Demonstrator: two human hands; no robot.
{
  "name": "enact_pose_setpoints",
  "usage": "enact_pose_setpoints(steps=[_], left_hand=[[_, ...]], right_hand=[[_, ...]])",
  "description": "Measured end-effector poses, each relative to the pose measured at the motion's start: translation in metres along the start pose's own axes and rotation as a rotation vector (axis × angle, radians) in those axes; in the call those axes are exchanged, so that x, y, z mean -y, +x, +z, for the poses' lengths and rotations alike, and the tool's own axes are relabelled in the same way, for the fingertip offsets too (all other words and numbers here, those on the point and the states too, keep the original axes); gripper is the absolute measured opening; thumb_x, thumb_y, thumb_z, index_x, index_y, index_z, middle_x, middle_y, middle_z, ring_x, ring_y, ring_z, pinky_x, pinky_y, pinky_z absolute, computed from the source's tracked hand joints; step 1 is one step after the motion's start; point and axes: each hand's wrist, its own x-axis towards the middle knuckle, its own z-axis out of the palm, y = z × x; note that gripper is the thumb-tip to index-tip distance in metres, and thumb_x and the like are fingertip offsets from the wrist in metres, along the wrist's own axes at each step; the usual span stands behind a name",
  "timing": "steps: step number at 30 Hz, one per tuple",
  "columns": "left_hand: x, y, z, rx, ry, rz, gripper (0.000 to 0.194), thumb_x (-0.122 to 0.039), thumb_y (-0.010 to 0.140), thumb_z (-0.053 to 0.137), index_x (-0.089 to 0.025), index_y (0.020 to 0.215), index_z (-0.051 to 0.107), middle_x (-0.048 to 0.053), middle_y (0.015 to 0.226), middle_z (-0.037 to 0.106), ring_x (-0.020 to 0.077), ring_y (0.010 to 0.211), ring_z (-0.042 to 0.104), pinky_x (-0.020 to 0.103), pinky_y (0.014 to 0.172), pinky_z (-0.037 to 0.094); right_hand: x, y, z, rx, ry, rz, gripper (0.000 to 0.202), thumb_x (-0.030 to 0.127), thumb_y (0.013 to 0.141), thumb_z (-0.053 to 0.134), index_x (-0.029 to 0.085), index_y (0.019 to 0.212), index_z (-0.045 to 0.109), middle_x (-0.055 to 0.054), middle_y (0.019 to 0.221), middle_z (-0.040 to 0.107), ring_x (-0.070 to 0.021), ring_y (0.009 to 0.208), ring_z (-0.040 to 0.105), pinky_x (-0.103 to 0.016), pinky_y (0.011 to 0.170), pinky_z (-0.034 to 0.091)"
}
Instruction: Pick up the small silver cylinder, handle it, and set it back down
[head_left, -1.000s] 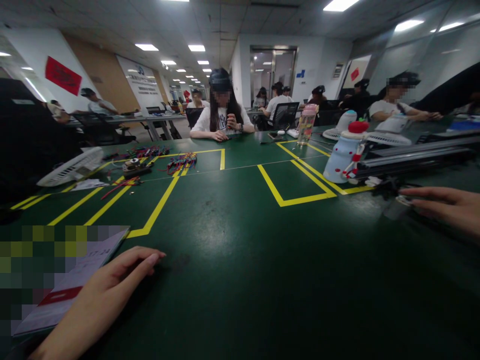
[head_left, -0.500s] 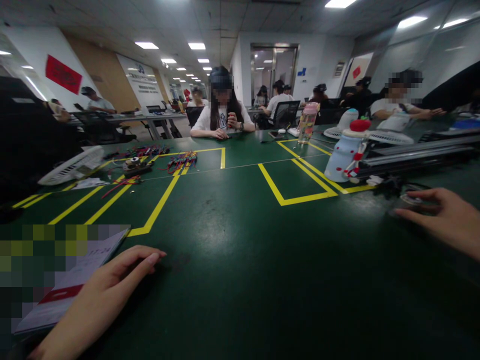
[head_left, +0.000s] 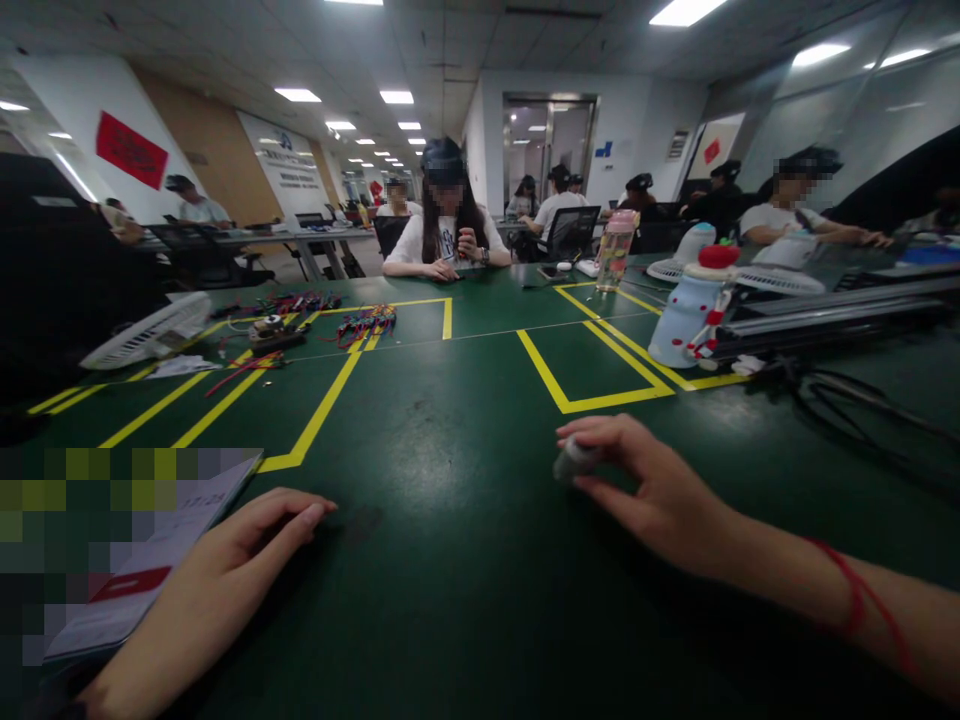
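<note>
My right hand [head_left: 660,490] is closed around a small grey cylinder [head_left: 576,458], pinched between thumb and fingers just above the green table [head_left: 435,580]. Motion blurs the cylinder a little, so its exact kind does not show. On the left, my left hand [head_left: 255,555] rests on the table beside a printed sheet or booklet [head_left: 161,570]. Its fingers are loosely curled, thumb against the index finger, and nothing shows in them.
Black cables [head_left: 847,400] lie at the right, near metal rails [head_left: 832,310] and a light-blue bottle [head_left: 679,320]. Farther back stands a pink-lidded bottle [head_left: 615,250]. Colourful wires [head_left: 367,325] and a white fan [head_left: 150,330] are at the left. A person [head_left: 446,230] sits opposite.
My right hand has moved from the cables at the far right to the middle of the table, carrying the grey cylinder. My left hand has hardly moved.
</note>
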Motion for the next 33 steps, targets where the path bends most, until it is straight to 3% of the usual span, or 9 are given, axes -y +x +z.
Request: enact_pose_setpoints(steps=[4,10,13,16,18,21,28,33], left_hand=[[-0.002,-0.002,-0.001,-0.008,0.015,0.019,0.04,-0.057,0.087,0.047,-0.026,0.108,0.063,0.003,0.113,0.067,0.026,0.108,0.06,0.037,0.095,0.043],[-0.019,0.001,0.004,0.003,0.007,0.082,0.035,-0.052,0.087,0.051,-0.027,0.107,0.065,0.003,0.111,0.068,0.0255,0.103,0.062,0.037,0.09,0.048],[-0.056,0.0,0.019,0.036,-0.018,0.247,0.029,-0.045,0.089,0.053,-0.03,0.11,0.065,0.002,0.11,0.068,0.0225,0.098,0.063,0.034,0.085,0.05],[-0.105,-0.001,0.041,0.048,-0.094,0.484,0.024,-0.035,0.092,0.052,-0.029,0.11,0.066,0.002,0.108,0.067,0.019,0.098,0.061,0.033,0.089,0.048],[-0.131,-0.001,0.054,0.046,-0.146,0.554,0.021,-0.029,0.091,0.054,-0.028,0.105,0.069,0.002,0.103,0.067,0.0182,0.097,0.06,0.033,0.088,0.048],[-0.15,0.002,0.064,0.04,-0.192,0.563,0.013,-0.025,0.087,0.06,-0.024,0.094,0.072,0.003,0.097,0.067,0.0177,0.093,0.061,0.032,0.084,0.048],[-0.138,0.01,0.056,-0.032,-0.259,0.442,0.013,-0.031,0.087,0.062,-0.024,0.087,0.073,0.001,0.09,0.067,0.0173,0.084,0.061,0.03,0.076,0.047],[-0.118,0.013,0.079,0.067,-0.105,0.437,0.006,-0.03,0.079,0.071,-0.028,0.082,0.076,0.001,0.09,0.068,0.02,0.088,0.061,0.034,0.081,0.046]], right_hand=[[0.027,0.012,0.044,0.17,0.115,-0.072,0.034,0.02,0.084,0.054,0.025,0.116,0.044,-0.004,0.124,0.052,-0.0138,0.114,0.052,-0.034,0.1,0.046],[0.02,0.011,0.055,0.209,0.177,-0.041,0.047,0.021,0.084,0.056,0.026,0.127,0.039,-0.006,0.125,0.051,-0.0143,0.112,0.053,-0.034,0.099,0.045],[0.018,0.011,0.058,0.189,0.268,0.037,0.062,0.02,0.082,0.06,0.027,0.134,0.027,-0.004,0.122,0.054,-0.0123,0.11,0.055,-0.032,0.099,0.046],[0.016,0.011,0.062,0.177,0.328,0.078,0.064,0.021,0.081,0.062,0.027,0.132,0.025,-0.002,0.116,0.056,-0.0105,0.106,0.057,-0.031,0.097,0.047],[0.013,0.011,0.064,0.168,0.332,0.078,0.061,0.022,0.081,0.063,0.028,0.131,0.027,-0.002,0.115,0.057,-0.0104,0.105,0.057,-0.03,0.095,0.048],[0.011,0.011,0.066,0.166,0.337,0.059,0.058,0.023,0.081,0.063,0.028,0.129,0.031,-0.003,0.117,0.055,-0.0107,0.107,0.056,-0.029,0.093,0.048],[0.017,0.01,0.058,0.11,0.141,0.015,0.046,0.022,0.081,0.059,0.026,0.124,0.044,-0.002,0.117,0.055,-0.0104,0.103,0.055,-0.028,0.092,0.046],[0.019,0.011,0.055,0.083,0.08,0.026,0.042,0.02,0.078,0.058,0.023,0.119,0.048,-0.001,0.11,0.057,-0.0094,0.096,0.054,-0.025,0.085,0.046]])
